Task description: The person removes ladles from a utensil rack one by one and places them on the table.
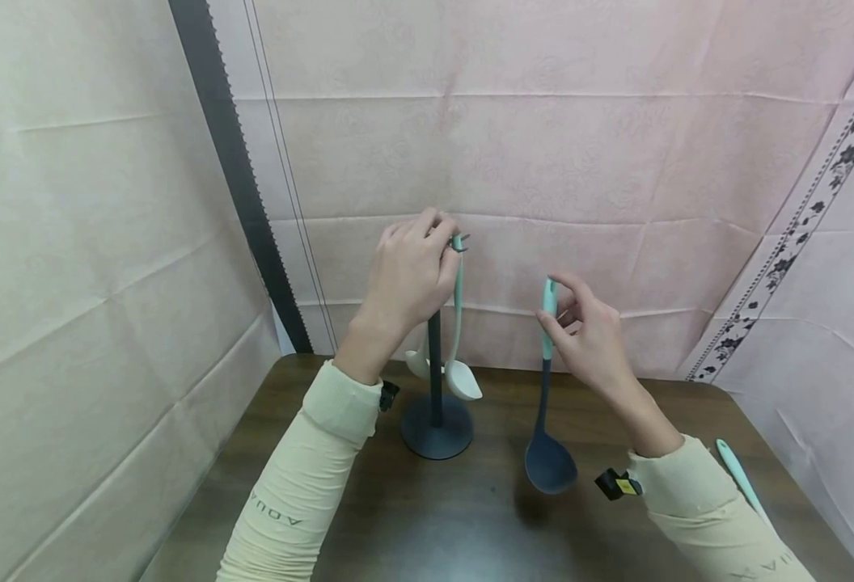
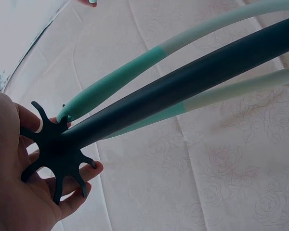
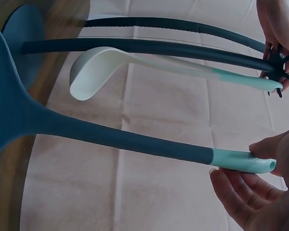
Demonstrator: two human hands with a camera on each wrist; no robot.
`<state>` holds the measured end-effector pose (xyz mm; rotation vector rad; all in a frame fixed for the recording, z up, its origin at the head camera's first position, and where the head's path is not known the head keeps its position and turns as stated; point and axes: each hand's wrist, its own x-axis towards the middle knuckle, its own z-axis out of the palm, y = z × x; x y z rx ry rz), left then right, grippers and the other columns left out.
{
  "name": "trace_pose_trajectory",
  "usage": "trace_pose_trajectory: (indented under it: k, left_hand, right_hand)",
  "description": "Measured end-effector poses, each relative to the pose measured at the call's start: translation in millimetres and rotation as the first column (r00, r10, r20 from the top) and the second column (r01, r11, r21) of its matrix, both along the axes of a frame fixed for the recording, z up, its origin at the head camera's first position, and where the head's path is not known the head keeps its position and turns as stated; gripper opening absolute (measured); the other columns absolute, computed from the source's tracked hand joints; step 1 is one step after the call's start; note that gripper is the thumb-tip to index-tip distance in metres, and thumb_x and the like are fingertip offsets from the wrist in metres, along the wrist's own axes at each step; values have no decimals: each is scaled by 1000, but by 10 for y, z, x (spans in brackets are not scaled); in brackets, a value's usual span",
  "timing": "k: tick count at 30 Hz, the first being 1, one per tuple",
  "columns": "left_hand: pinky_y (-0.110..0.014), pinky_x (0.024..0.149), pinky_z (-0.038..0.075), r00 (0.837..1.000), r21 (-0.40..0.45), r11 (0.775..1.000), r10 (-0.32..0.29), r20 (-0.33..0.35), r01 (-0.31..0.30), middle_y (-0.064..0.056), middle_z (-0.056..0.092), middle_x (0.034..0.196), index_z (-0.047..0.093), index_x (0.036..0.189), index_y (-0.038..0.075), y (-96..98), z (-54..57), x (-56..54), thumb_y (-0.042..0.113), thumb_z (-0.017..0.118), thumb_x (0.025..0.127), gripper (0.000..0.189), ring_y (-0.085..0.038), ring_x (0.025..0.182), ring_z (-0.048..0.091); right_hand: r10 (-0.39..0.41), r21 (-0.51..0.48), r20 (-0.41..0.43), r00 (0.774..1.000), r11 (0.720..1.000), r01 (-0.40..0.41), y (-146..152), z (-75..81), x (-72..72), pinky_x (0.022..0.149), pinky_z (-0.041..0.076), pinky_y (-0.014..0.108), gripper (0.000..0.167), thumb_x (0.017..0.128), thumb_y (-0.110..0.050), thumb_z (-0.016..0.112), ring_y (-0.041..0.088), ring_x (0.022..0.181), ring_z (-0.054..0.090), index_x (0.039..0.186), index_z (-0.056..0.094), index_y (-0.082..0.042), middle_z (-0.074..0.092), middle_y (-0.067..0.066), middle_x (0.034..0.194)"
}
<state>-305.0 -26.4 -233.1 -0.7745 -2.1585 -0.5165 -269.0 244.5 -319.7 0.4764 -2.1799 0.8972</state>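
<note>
While left hand [image 1: 408, 271] gripped rack [image 1: 437, 440], two utensils [image 1: 463, 381] hung; right hand [image 1: 593, 331] pinched unhung ladle [image 1: 551, 465]; green-handled piece [image 1: 738, 473] lay loose near right edge of desk [image 1: 471, 525].

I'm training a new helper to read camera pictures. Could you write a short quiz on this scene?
1. Fill in the color: the right grip pinches the dark utensil by its ____ handle.
2. Which part of the stand is the left grip at? A) round base; B) hooked top; C) middle of the pole.
3. True or false: the dark utensil hangs from the stand.

Key: 1. mint-green; 2. B; 3. false.
</note>
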Motion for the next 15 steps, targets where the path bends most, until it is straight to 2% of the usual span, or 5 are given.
trace_pose_trajectory:
  k: [7, 15]
  left_hand:
    - [-54, 111, 45, 1000, 3, 1000, -1, -1, 1, -1, 65, 115, 72, 113, 15, 2, 2, 3, 18, 44, 103, 31, -25, 102, 68]
    - [-53, 110, 46, 1000, 1, 1000, 4, -7, -4, -1, 66, 115, 73, 112, 14, 3, -1, -3, 19, 43, 103, 31, -25, 101, 68]
  right_hand:
    - [-9, 8, 2, 1000, 1000, 9, 47, -44, -6, 57, 50, 10, 49, 96, -8, 77, 21, 66, 69, 142, 61, -12, 69, 9, 84]
    - [-29, 29, 29, 999, 999, 28, 106, -96, 13, 57, 50, 13, 48, 95, -10, 78, 19, 68, 68, 141, 62, -10, 68, 6, 83]
